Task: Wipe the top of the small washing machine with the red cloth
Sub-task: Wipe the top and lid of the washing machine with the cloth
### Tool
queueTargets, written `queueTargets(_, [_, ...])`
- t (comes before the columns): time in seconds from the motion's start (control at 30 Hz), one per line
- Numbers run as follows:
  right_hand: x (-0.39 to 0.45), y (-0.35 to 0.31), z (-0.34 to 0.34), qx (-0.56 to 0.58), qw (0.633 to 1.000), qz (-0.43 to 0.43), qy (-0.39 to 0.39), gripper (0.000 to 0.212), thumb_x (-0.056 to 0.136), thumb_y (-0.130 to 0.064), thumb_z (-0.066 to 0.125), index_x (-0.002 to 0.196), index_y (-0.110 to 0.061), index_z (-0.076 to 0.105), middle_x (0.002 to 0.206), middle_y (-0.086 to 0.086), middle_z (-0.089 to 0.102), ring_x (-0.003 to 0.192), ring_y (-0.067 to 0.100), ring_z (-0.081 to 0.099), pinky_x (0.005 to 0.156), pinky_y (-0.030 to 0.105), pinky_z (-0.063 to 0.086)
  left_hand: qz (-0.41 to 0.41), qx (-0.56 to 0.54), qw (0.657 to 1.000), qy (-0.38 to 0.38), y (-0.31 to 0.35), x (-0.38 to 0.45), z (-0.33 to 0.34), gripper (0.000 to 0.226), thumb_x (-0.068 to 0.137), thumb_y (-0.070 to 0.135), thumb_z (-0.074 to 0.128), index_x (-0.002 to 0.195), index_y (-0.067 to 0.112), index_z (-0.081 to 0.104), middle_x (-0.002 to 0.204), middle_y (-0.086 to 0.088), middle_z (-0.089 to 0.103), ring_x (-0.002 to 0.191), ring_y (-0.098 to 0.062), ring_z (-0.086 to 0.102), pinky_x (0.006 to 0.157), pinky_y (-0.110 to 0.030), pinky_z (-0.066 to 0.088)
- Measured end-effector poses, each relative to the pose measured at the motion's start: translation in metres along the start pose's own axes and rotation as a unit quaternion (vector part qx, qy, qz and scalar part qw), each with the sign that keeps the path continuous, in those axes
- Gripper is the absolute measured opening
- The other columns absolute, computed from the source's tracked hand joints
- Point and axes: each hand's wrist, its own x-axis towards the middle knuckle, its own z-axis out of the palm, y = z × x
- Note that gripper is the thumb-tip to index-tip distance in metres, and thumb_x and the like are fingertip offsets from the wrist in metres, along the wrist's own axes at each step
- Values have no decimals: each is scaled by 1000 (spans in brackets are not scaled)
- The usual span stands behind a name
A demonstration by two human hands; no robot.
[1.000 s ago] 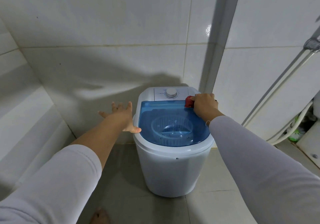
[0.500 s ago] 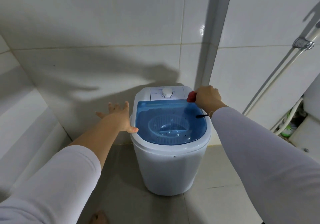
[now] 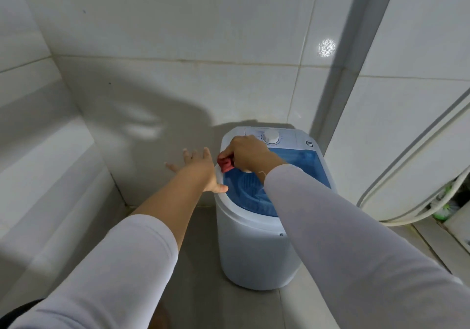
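A small white washing machine (image 3: pixel 254 252) with a see-through blue lid (image 3: pixel 302 163) and a white dial (image 3: pixel 271 136) stands on the floor in the tiled corner. My right hand (image 3: pixel 246 153) is closed around a bunched red cloth (image 3: pixel 225 164) and presses it on the lid's back left corner, beside the white rim. My left hand (image 3: pixel 201 171) rests flat with fingers spread against the machine's left rim, thumb on the lid's edge. My right forearm hides much of the lid.
White tiled walls close in behind and to the left of the machine. A white pipe and hoses (image 3: pixel 407 166) run down the right wall, with green items (image 3: pixel 442 209) in a gap at floor level. Grey floor tiles (image 3: pixel 203 290) lie in front.
My right hand has carried the red cloth from the lid's back right corner across to its back left corner. The left hand has stayed on the left rim. The camera has swung left.
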Motion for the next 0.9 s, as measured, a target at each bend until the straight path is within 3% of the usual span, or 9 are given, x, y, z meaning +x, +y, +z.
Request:
queueTargets(0.17, [3, 5, 13, -5, 1000, 28, 7, 35, 90, -26, 50, 123, -27, 62, 119, 6, 62, 113, 31, 51, 78, 36, 44, 2, -7, 1000, -4, -2, 2, 0, 121, 75, 66, 64, 152, 16, -14, 161, -11, -7, 147, -33, -16, 110, -70, 7])
queueTargets(0.5, [-19, 14, 9, -23, 1000, 11, 12, 36, 96, -23, 46, 126, -38, 59, 125, 3, 60, 118, 31, 48, 87, 40, 48, 11, -4, 1000, 9, -2, -3, 3, 115, 77, 65, 62, 153, 16, -10, 161, -10, -8, 147, -33, -17, 108, -72, 6])
queueTargets(0.63, [-32, 29, 4, -9, 999, 37, 5, 37, 96, -20, 45, 124, -40, 60, 126, 1, 60, 122, 29, 43, 90, 41, 47, 13, -1, 1000, 14, -1, -5, 2, 114, 78, 63, 62, 153, 16, -9, 161, -11, -9, 147, -34, -16, 108, -72, 6])
queueTargets(0.9, [-49, 50, 1, -2, 997, 70, 12, 34, 94, -23, 51, 122, -39, 62, 124, 3, 62, 118, 28, 49, 91, 40, 50, 8, 14, 1000, 22, 3, -9, 1, 110, 79, 62, 62, 154, 16, -5, 161, -11, -4, 147, -34, -14, 107, -72, 6])
